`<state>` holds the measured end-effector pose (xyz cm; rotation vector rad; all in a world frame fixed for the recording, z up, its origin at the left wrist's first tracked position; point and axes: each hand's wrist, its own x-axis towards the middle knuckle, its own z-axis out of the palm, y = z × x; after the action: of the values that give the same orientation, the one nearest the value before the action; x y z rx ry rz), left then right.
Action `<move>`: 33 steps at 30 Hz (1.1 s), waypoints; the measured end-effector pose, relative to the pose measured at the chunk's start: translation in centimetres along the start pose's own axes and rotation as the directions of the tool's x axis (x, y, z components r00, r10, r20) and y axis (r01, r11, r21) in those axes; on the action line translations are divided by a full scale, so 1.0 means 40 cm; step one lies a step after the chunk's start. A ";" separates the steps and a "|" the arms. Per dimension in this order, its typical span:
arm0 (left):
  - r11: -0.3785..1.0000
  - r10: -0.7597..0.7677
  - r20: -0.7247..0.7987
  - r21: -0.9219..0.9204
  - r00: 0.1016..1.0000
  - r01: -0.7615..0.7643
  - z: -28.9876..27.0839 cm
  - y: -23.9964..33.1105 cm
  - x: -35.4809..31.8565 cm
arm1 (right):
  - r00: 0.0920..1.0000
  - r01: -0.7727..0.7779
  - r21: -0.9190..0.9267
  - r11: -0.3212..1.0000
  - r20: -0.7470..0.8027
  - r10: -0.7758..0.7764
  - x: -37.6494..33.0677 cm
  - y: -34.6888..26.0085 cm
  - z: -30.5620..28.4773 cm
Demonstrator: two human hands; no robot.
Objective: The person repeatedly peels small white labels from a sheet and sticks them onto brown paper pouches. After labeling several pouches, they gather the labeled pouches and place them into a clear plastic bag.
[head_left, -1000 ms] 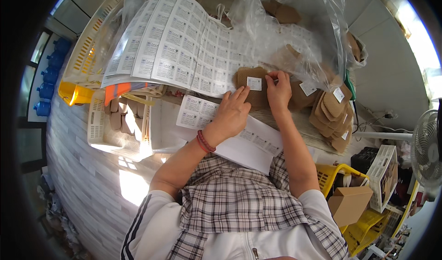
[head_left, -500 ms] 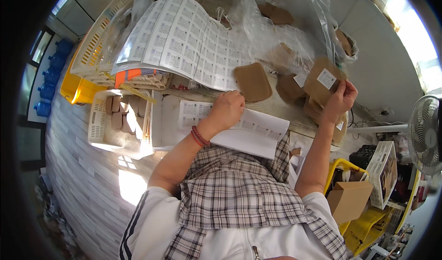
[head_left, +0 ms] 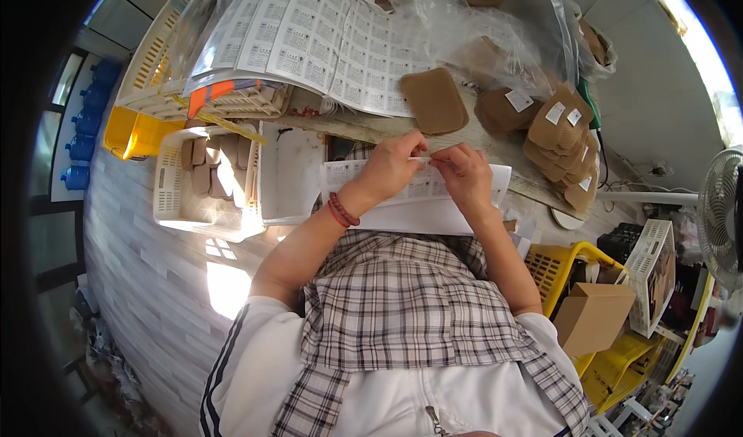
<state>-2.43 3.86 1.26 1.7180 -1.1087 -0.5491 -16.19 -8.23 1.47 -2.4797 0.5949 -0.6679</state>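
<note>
A sheet of printed white labels (head_left: 337, 175) lies across my lap at the table edge, its lower part folded over to blank white. My left hand (head_left: 393, 167) is closed in a pinch at the sheet's upper edge. Right beside it, my right hand (head_left: 467, 175) pinches at the same edge, with a small white bit of label showing between the fingertips. Just beyond my hands lies a brown ribbed pad (head_left: 435, 101) with rounded corners and no label. To the right, a fanned pile of brown pads (head_left: 559, 131) carries small white labels.
Larger label sheets (head_left: 298, 30) cover the far left of the table (head_left: 371, 132). Clear plastic bags (head_left: 495, 58) with brown pads lie at the back. A white basket (head_left: 203, 219) of brown pieces stands left; a yellow crate (head_left: 551, 270), cardboard box (head_left: 592, 317) and fan (head_left: 720, 209) are right.
My right hand has left the labelled pad at the right pile and come to the label sheet beside my left hand. The view has shifted slightly.
</note>
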 end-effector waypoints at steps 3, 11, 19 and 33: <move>0.995 -0.044 0.000 0.088 0.999 0.044 -0.033 -0.021 -0.018 | 0.980 0.164 0.050 0.985 -0.121 -0.157 0.000 0.025 0.009; 0.947 -0.320 0.075 0.055 0.945 0.316 -0.062 -0.039 0.003 | 0.980 0.196 0.339 0.920 -0.084 -0.178 -0.022 0.044 0.032; 0.951 0.052 -0.002 0.304 0.999 -0.049 -0.047 -0.003 0.023 | 0.940 -0.311 0.788 0.532 0.171 0.296 0.127 0.106 -0.030; 0.873 0.282 0.087 0.390 0.956 -0.293 -0.004 -0.050 0.095 | 0.912 -0.353 0.429 0.831 0.356 0.204 0.354 0.214 0.085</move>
<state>0.38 0.87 0.01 1.8414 -1.5477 -0.1621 -5.56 -21.09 -1.14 -1.9136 0.5767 -0.2706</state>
